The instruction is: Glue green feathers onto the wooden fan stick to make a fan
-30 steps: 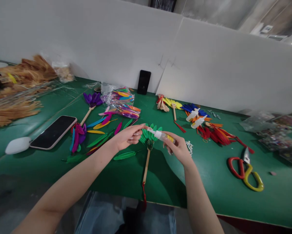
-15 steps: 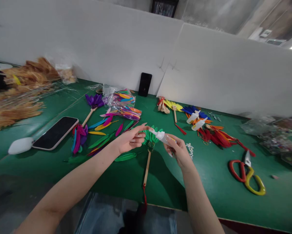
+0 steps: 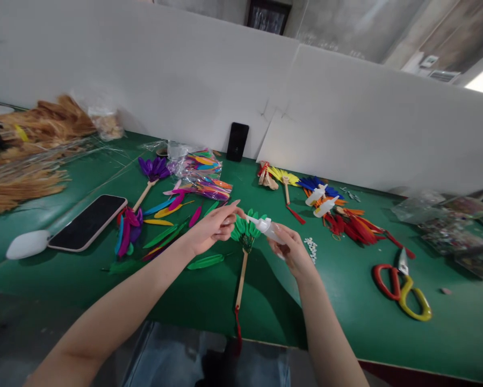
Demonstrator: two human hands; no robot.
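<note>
A green feather fan (image 3: 246, 236) lies on the table (image 3: 338, 322), a white bottle (image 3: 270, 229) held close.
Left of the fan, the left hand (image 3: 214, 228) is half curled, its fingertips near the bottle's nozzle (image 3: 252, 219); right of the fan, the right hand (image 3: 293, 251) grips the bottle.

Dim light; dark shadow on the table (image 3: 341, 317); blurred edges.

Stretched forward on a bare left forearm (image 3: 140, 293) and a bare right forearm (image 3: 327, 317), slanting inward — with the bare, long-nailed left hand (image 3: 213, 228) pointing rightward, partly curled — and the bare right hand (image 3: 294, 251) bent into a grip.
</note>
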